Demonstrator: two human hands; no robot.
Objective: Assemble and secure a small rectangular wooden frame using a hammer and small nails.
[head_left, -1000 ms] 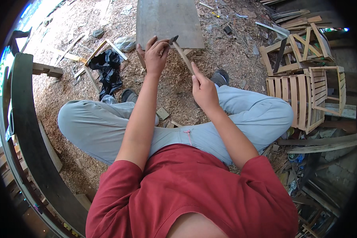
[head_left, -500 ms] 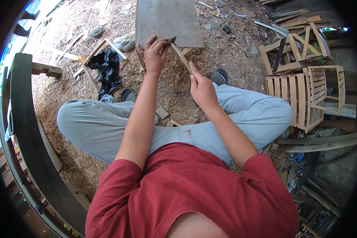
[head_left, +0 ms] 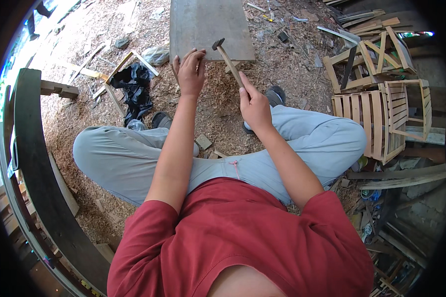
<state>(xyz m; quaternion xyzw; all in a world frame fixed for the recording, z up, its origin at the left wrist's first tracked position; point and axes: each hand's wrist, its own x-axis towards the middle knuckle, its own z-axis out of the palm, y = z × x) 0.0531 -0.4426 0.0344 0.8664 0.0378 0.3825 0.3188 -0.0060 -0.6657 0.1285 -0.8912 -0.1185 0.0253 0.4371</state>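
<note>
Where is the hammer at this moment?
In the head view the hammer is top centre, held in the right hand, its head raised over the near edge of the grey board, just right of the left hand.

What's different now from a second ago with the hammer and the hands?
The hammer in the right hand sits a little more upright, its head slightly raised over the near edge of the grey board. The left hand stays at that edge, fingers pinched together; whatever they hold is too small to see. The right grip on the handle, the crossed legs and the wooden crates are unchanged.
</note>
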